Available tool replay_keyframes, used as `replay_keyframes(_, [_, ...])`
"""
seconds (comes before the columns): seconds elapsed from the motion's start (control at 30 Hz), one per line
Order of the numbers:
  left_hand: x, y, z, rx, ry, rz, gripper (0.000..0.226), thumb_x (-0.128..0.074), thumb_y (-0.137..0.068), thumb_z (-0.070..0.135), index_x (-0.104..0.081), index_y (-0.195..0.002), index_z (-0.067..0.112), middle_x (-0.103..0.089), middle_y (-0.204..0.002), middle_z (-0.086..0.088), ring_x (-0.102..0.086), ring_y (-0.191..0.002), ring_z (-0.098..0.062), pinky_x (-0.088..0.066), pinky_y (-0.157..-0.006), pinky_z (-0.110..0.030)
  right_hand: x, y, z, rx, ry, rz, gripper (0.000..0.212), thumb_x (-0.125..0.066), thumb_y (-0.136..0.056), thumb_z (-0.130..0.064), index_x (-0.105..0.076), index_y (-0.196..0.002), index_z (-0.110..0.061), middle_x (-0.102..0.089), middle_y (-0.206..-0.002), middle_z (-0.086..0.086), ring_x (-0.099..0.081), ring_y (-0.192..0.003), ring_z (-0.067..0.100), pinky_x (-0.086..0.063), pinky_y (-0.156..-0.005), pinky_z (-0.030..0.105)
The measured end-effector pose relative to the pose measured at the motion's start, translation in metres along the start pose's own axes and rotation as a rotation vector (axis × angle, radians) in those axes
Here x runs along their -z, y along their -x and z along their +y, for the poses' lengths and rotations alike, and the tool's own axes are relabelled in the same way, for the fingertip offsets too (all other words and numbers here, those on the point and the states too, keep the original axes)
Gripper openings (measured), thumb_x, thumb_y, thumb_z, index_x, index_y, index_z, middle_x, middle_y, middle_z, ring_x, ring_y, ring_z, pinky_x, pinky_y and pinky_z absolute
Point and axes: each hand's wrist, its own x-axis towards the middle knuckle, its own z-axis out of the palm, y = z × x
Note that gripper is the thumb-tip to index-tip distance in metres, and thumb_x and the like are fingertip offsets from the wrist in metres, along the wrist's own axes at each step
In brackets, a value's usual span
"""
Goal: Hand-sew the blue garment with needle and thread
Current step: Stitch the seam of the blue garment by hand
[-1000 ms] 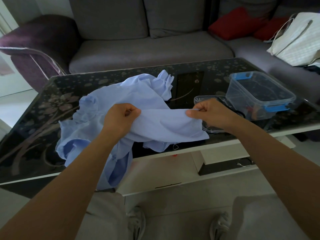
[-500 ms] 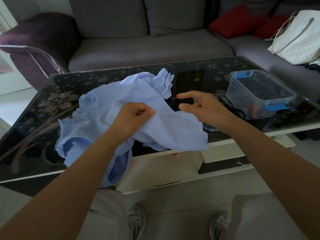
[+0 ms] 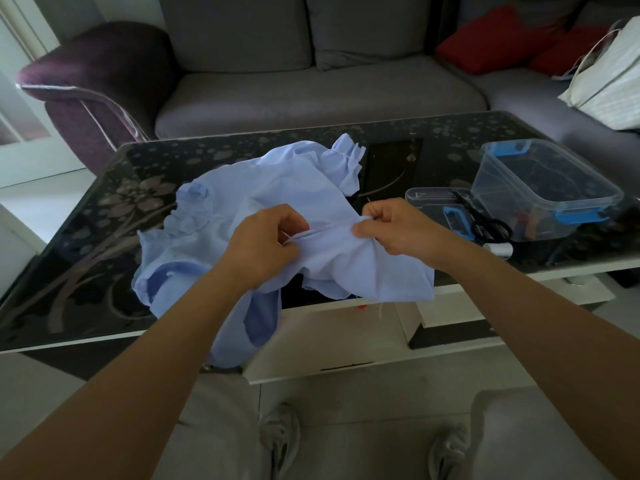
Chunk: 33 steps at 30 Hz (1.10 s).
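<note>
The light blue garment lies crumpled on the dark glass table, part of it hanging over the front edge. My left hand grips a fold of the cloth at its middle. My right hand pinches the same fold's edge a little to the right, so the hem runs taut between the two hands. A thin needle sticks up from my right fingers. A short white thread dangles from the cloth's lower edge.
A clear plastic box with blue clips stands at the table's right, its lid and black scissors beside it. A white thread spool lies near the front edge. A grey sofa stands behind.
My right hand had let go and hovered with its fingers spread; it has now come back and pinches the fold's edge. My left hand has regripped the cloth, pulling the hem taut.
</note>
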Motion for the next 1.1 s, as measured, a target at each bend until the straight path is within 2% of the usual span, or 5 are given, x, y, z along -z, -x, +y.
replay_keyframes(0.13, [0.011,0.001,-0.007,0.063,-0.113,0.05,0.015,-0.068,-0.085,0.012,-0.066,-0.093,0.024,-0.067,-0.088,0.005,-0.062,-0.083,-0.014,-0.049,-0.082,-0.027,0.001,-0.003,0.004,-0.02,0.023,0.084,0.031,-0.062,-0.092,-0.021,-0.047,-0.065,-0.018,-0.04,-0.061,-0.002,-0.039,-0.047,0.002,-0.032,-0.049,0.016])
replay_keyframes(0.37, [0.017,0.006,-0.01,0.067,0.234,0.083,0.029,-0.061,-0.095,0.029,-0.068,-0.075,0.01,-0.062,-0.067,-0.001,-0.052,-0.061,-0.003,-0.043,-0.059,-0.01,0.002,-0.003,0.007,-0.042,0.036,0.108,0.028,-0.062,-0.092,-0.027,-0.05,-0.069,-0.017,-0.047,-0.069,0.003,-0.045,-0.06,0.012,-0.036,-0.055,0.02])
replay_keyframes(0.67, [0.008,0.0,-0.008,0.069,0.355,0.13,0.025,-0.051,-0.1,0.021,-0.066,-0.088,0.006,-0.065,-0.087,-0.003,-0.056,-0.085,-0.013,-0.05,-0.087,-0.037,0.004,0.002,0.004,-0.029,-0.012,0.048,0.027,-0.062,-0.093,-0.027,-0.051,-0.07,-0.018,-0.048,-0.067,0.0,-0.044,-0.058,0.011,-0.035,-0.051,0.017])
replay_keyframes(0.9, [0.001,-0.004,0.001,0.072,0.358,0.141,0.033,-0.043,-0.096,-0.002,-0.068,-0.094,0.02,-0.065,-0.096,0.0,-0.055,-0.079,0.001,-0.045,-0.079,-0.01,0.006,0.006,0.006,-0.016,-0.046,-0.016,0.029,-0.061,-0.094,-0.024,-0.05,-0.068,-0.018,-0.045,-0.045,-0.017,-0.04,-0.04,-0.001,-0.031,-0.044,0.011])
replay_keyframes(1.1, [-0.009,-0.009,0.013,0.02,0.312,0.052,0.007,-0.064,-0.093,0.023,-0.07,-0.094,0.021,-0.066,-0.09,0.01,-0.054,-0.072,0.018,-0.039,-0.067,0.002,0.007,0.011,0.007,-0.002,-0.019,-0.027,0.026,-0.06,-0.095,-0.028,-0.053,-0.071,-0.018,-0.046,-0.045,-0.019,-0.043,-0.041,-0.003,-0.032,-0.045,0.01])
